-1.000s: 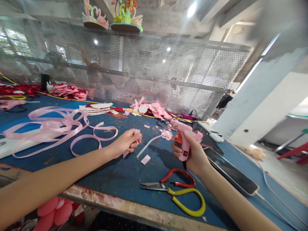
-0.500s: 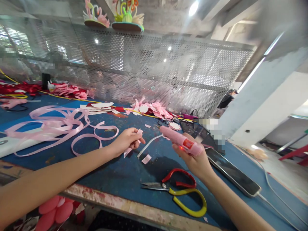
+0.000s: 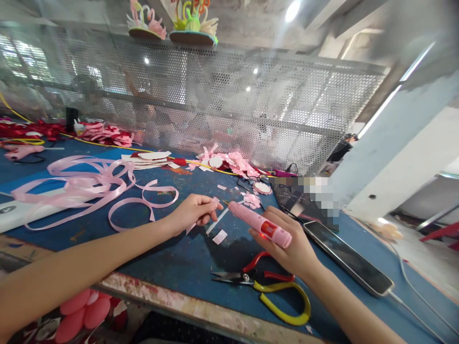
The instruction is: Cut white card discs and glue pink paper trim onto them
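My left hand (image 3: pixel 195 211) pinches a short piece of pink ribbon (image 3: pixel 215 200) between thumb and fingers, just above the table. In my right hand (image 3: pixel 287 239) is a pink hot glue gun (image 3: pixel 260 224) with a small red light lit. Its metal nozzle points left and is close to the ribbon piece; whether they touch I cannot tell. Below the hands lie a white glue stick (image 3: pixel 222 220) and a cut bit of pink ribbon (image 3: pixel 220 237). Nearer me rest scissors (image 3: pixel 247 277) with one red and one yellow handle, blades parted.
Long loops of pink ribbon (image 3: pixel 103 186) spread over the left of the blue table (image 3: pixel 172 258). A phone (image 3: pixel 349 258) with a white cable lies at right. Behind are pink petal pieces (image 3: pixel 233 162), stacked white cutouts (image 3: pixel 150 160) and a perforated metal screen (image 3: pixel 222 100).
My right hand has turned and shifted the glue gun so its nozzle comes left and down to the ribbon piece. My left hand has moved slightly right, still pinching the ribbon.
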